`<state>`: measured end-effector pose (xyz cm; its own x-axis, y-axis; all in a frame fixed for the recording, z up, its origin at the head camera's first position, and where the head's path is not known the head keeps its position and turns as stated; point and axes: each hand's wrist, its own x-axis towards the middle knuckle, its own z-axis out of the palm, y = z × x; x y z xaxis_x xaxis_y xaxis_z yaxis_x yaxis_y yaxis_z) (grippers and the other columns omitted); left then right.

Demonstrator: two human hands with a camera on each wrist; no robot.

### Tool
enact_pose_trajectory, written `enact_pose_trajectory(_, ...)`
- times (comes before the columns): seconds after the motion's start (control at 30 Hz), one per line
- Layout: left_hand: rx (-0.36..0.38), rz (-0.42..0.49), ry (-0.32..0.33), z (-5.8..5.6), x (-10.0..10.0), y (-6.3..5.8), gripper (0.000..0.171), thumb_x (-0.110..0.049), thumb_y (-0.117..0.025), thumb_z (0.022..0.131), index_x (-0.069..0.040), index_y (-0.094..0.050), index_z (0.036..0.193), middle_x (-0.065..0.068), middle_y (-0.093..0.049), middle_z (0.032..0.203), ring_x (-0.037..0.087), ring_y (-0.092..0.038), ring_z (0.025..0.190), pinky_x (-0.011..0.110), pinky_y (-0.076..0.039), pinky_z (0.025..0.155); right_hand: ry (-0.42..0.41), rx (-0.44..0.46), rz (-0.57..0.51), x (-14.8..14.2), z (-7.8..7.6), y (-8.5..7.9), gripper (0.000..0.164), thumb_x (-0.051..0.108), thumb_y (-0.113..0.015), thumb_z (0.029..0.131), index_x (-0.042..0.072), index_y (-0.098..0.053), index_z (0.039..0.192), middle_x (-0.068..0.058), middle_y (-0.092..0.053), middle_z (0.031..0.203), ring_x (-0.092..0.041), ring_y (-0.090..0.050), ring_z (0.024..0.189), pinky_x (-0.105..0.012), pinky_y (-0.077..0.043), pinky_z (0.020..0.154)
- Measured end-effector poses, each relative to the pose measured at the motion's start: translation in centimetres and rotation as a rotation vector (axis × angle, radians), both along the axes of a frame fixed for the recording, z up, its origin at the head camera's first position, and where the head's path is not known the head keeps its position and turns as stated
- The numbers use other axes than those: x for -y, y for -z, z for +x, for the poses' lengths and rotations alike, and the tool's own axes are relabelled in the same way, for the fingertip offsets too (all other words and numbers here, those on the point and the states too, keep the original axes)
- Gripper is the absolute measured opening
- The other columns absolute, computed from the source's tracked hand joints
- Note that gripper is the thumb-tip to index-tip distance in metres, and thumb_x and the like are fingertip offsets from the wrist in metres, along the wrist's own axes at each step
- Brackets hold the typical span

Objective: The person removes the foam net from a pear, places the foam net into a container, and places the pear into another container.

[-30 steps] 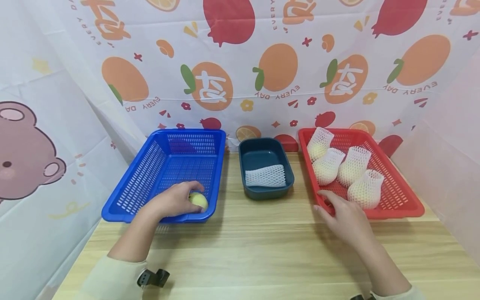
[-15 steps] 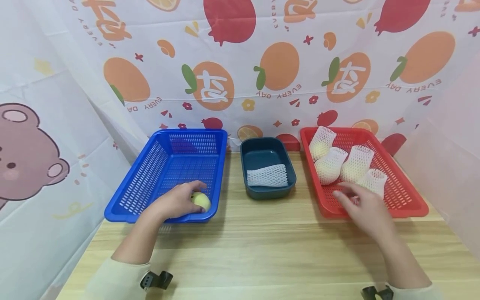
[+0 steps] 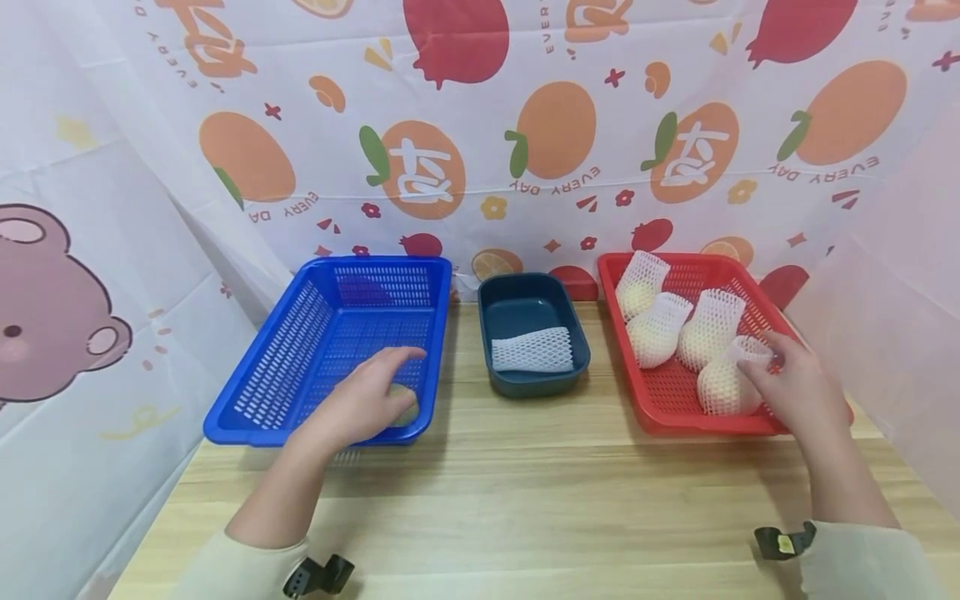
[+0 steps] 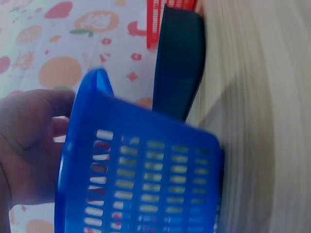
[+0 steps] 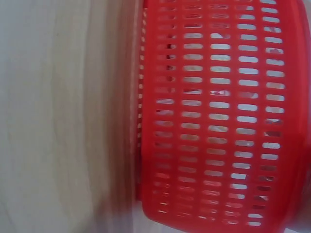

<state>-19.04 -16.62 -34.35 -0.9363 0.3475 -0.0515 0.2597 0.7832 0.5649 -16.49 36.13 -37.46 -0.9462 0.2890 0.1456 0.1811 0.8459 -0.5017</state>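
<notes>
Inside the blue basket (image 3: 322, 358), a round yellow-green fruit (image 3: 407, 408) lies at the near right corner, partly covered by my left hand (image 3: 363, 400). That hand's index finger is stretched out and the thumb is spread over the fruit. In the left wrist view the hand shows behind the basket wall. On the right, my right hand (image 3: 806, 387) is at the loose top of a foam net on the nearest wrapped fruit (image 3: 723, 390), thumb and fingers on either side of it. Whether they pinch the net is unclear. Several net-wrapped fruits lie in the red basket (image 3: 663, 412).
Between the baskets stands a dark green tub (image 3: 525, 312) with a flat white foam net (image 3: 532, 351) in it. Both baskets have raised rims. A fruit-printed cloth (image 3: 495, 167) hangs behind the wooden table (image 3: 510, 500).
My right hand has moved right, from the red basket's left rim to the nearest wrapped fruit's net. My left hand's fingers have spread and lifted from around the yellow-green fruit.
</notes>
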Motion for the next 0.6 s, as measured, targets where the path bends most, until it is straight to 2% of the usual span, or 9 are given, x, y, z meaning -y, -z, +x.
enact_pose_trajectory(0.13, -0.144, 0.083, 0.017, 0.7, -1.6, -0.2, 0.040, -0.025, -0.057, 0.093, -0.021, -0.050, 0.132, 0.000, -0.049, 0.136, 0.024, -0.044, 0.129, 0.050, -0.043, 0.099, -0.002, 0.017, 0.014, 0.3, -0.1, 0.5, 0.064, 0.046, -0.059, 0.088, 0.004, -0.048, 0.135, -0.028, -0.053, 0.121, -0.044, -0.048, 0.105, -0.063, -0.046, 0.081)
enact_pose_trajectory(0.33, -0.323, 0.134, 0.105, 1.4, -4.1, 0.5, 0.028, -0.025, -0.061, 0.092, -0.019, -0.060, 0.119, -0.004, -0.059, 0.123, 0.017, -0.051, 0.121, 0.042, -0.044, 0.100, 0.016, -0.006, 0.039, 0.7, -0.3, 0.8, 0.051, 0.036, -0.062, 0.089, 0.004, -0.056, 0.127, -0.026, -0.059, 0.117, -0.043, -0.049, 0.107, -0.059, -0.047, 0.084)
enact_pose_trajectory(0.47, -0.364, 0.135, 0.156, 1.9, -5.7, 1.4, 0.023, -0.023, -0.062, 0.091, -0.020, -0.064, 0.114, -0.005, -0.062, 0.118, 0.014, -0.053, 0.118, 0.039, -0.040, 0.105, 0.022, -0.030, 0.054, 0.8, -0.5, 0.8, 0.042, 0.030, -0.064, 0.088, 0.003, -0.061, 0.120, -0.025, -0.062, 0.111, -0.042, -0.050, 0.103, -0.059, -0.046, 0.084)
enact_pose_trajectory(0.6, -0.352, 0.124, 0.195, 2.5, -7.2, 2.3, 0.020, -0.025, -0.063, 0.091, -0.025, -0.064, 0.111, -0.010, -0.062, 0.117, 0.010, -0.052, 0.118, 0.037, -0.037, 0.107, 0.024, -0.053, 0.056, 0.8, -0.5, 0.9, 0.035, 0.025, -0.064, 0.086, 0.004, -0.064, 0.114, -0.024, -0.065, 0.104, -0.038, -0.052, 0.096, -0.054, -0.048, 0.078)
